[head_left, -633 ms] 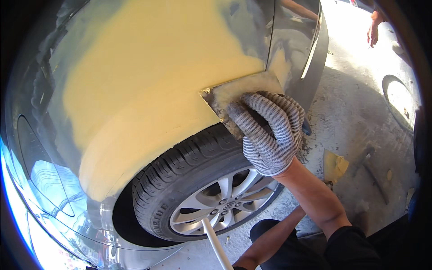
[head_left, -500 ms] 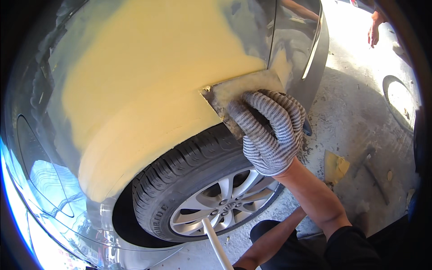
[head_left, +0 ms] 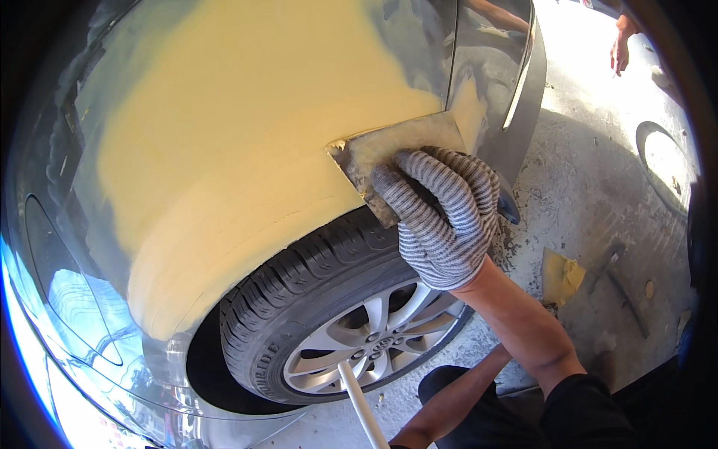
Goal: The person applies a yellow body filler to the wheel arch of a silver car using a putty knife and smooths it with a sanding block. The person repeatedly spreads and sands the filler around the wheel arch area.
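My right hand point(head_left: 449, 213), in a grey-and-white striped knit glove, is closed on a flat, roughly rectangular grey plate point(head_left: 407, 137) with a worn, crusted corner. I cannot tell its exact kind. It lies against the yellow-coated car panel point(head_left: 247, 112), just above the tyre point(head_left: 299, 292), near a vertical panel seam. The glove's fingertips press on the plate's face. My left forearm point(head_left: 452, 404) is bare and passes under my right forearm, which hides my left hand. The yellow coat runs down around the wheel arch, paler along its lower edge.
A silver alloy wheel point(head_left: 381, 344) sits inside the tyre. One end of a white rod point(head_left: 359, 400) overlaps it. A yellowish folded sheet point(head_left: 561, 277) and a dark stick point(head_left: 627, 303) lie on the concrete. Another person's hand point(head_left: 620, 54) hangs at the top right.
My right hand and the plate have shifted slightly left and up along the panel. The left forearm has barely moved. The other person's hand is slightly higher.
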{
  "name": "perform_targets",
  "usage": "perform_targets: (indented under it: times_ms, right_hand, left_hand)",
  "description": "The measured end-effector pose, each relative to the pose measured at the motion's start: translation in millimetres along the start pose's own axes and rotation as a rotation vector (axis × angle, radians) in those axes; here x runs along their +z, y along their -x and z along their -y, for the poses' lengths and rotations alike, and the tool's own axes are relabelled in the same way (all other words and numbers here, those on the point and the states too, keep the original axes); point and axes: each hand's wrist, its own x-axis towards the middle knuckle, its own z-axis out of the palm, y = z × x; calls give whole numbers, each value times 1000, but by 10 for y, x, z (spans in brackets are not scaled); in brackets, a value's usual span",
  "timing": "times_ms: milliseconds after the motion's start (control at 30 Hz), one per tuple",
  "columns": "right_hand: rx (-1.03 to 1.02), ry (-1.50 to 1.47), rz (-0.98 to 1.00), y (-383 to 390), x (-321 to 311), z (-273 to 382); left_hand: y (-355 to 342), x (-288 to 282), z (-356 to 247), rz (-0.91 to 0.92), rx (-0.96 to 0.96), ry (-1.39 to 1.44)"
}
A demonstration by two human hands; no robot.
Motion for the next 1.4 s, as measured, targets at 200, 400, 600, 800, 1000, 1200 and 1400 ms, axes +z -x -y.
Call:
perform_targets:
  times_ms: [200,400,600,800,1000,1200,1400]
  right_hand:
    - [3,-18,22,18,-2,7]
    - [21,-16,56,48,-48,70]
    - [34,-27,86,82,-122,105]
    - [27,-28,136,155,-206,152]
    - [21,-37,222,272,-340,169]
    - [17,-60,370,402,-652,232]
    - [20,-128,422,182,-1092,-62]
  left_hand:
    - [-4,-8,18,5,1,-1]
    - [2,-23,46,4,0,3]
    - [-3,3,79,5,11,0]
    - [-3,-1,42,4,12,6]
    - [5,25,46,6,16,14]
    - [26,64,39,-7,26,21]
    - [36,118,74,-27,50,36]
